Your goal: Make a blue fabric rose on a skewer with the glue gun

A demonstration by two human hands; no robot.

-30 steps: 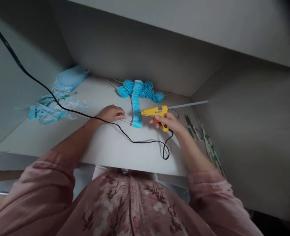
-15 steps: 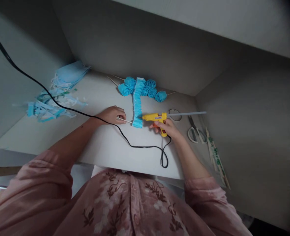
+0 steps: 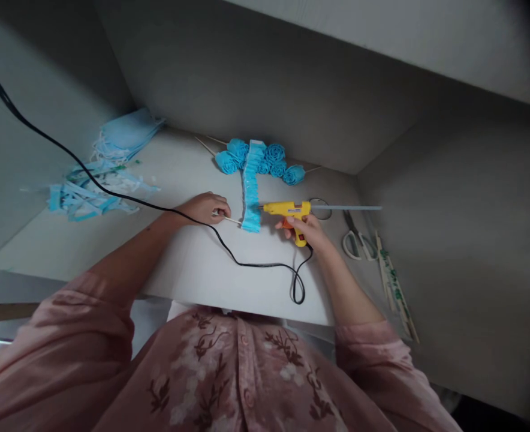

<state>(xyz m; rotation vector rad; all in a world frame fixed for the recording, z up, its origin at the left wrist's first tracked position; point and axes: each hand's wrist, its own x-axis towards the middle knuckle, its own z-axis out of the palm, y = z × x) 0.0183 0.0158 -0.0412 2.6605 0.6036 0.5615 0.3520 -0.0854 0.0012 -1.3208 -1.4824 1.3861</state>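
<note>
My right hand (image 3: 309, 231) is wrapped round a yellow hot glue gun (image 3: 287, 209), fingers by its orange trigger. A long glue stick (image 3: 348, 207) juts from the gun's back. The nozzle points left, at the right edge of a pleated blue strip (image 3: 251, 195); whether it touches cannot be told. My left hand (image 3: 208, 208) is closed on a thin wooden stick (image 3: 232, 221), whose far end meets the strip's near end. The strip's far end lies among several blue rolled flowers (image 3: 274, 155), some with sticks as stems.
Blue face masks (image 3: 128, 135) and a heap of cut straps (image 3: 94, 189) lie at the left. Scissors (image 3: 358, 240), a ring (image 3: 321, 208) and green-marked sticks (image 3: 395, 282) lie right. A black cord (image 3: 148, 205) crosses my left forearm. Grey walls surround the table (image 3: 193, 270).
My right hand has drawn the glue gun slightly to the right and up, away from the strip's near end. My left hand and the stick stay nearly still.
</note>
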